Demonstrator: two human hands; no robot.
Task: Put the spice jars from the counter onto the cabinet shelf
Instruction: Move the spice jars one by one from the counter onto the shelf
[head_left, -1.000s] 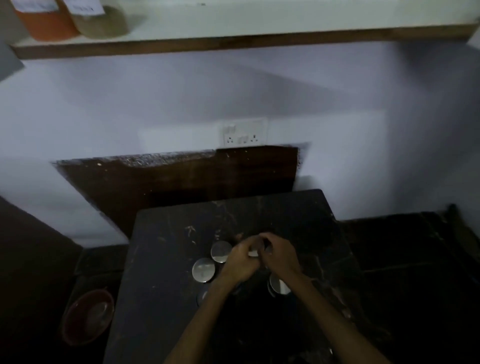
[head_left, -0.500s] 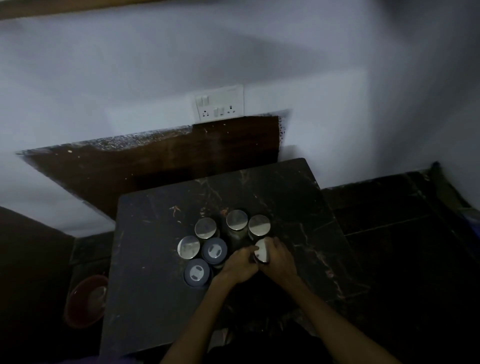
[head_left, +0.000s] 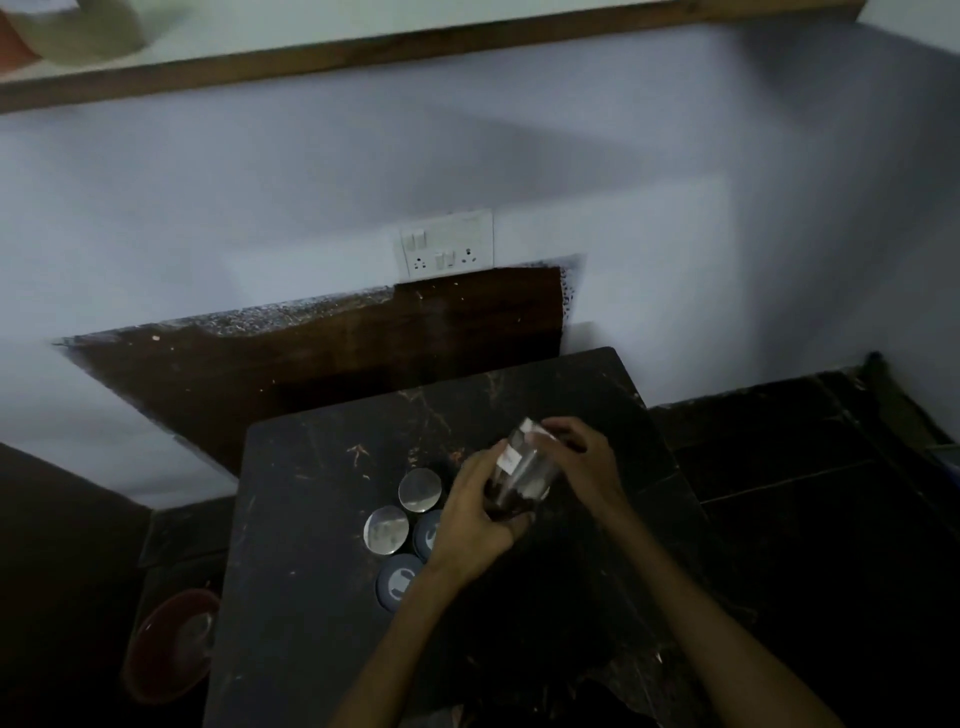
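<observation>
A clear glass spice jar (head_left: 522, 475) with dark contents and a white label is tilted above the dark counter (head_left: 322, 519). My left hand (head_left: 475, 519) grips its lower body. My right hand (head_left: 587, 462) is closed around its lid end. Several other jars stand on the counter to the left: two with silver lids (head_left: 420, 490) (head_left: 386, 529) and two with dark lids (head_left: 397, 581) (head_left: 428, 532), partly hidden by my left hand. The cabinet shelf (head_left: 415, 44) runs across the top, with blurred jars (head_left: 78, 28) at its left end.
A white socket plate (head_left: 447, 243) sits on the wall above a dark wooden backboard (head_left: 311, 353). A red bowl (head_left: 171, 644) lies low at the left, below the counter. Dark floor tiles (head_left: 805, 493) stretch to the right.
Both hands have lifted one jar off the counter and tipped it on its side. The camera has tilted up, bringing the shelf edge back into view.
</observation>
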